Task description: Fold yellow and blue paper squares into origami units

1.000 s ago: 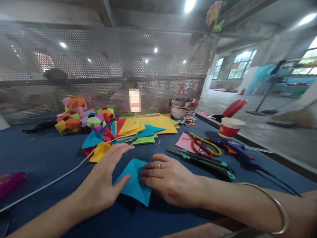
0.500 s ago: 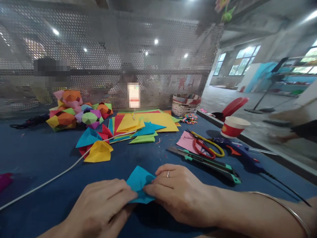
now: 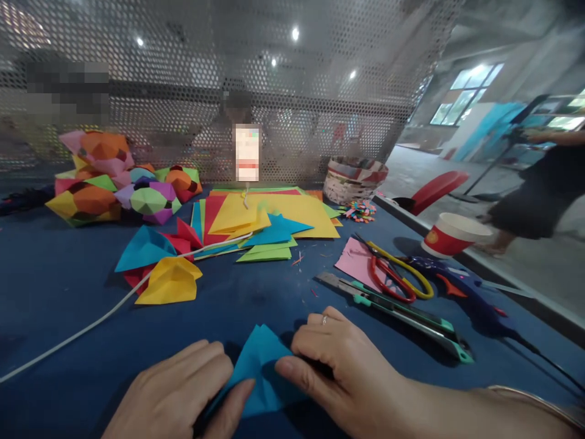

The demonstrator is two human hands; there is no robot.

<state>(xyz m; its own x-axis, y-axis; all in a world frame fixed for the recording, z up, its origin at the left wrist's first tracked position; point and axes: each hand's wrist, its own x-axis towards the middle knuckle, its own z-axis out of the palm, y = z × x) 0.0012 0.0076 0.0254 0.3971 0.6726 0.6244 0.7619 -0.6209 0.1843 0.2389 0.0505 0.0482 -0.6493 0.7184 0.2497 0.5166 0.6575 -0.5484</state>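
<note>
Both hands pinch blue folded paper (image 3: 260, 372) on blue table (image 3: 55, 292), near edge: left hand (image 3: 176, 396) thumb on its left side, right hand (image 3: 347, 372) fingertips on right side. Utility knife (image 3: 397, 314) just right; scissors (image 3: 395, 274) beyond. Yellow folded piece (image 3: 169, 281) w/ white cable (image 3: 91, 320) up-left.
</note>
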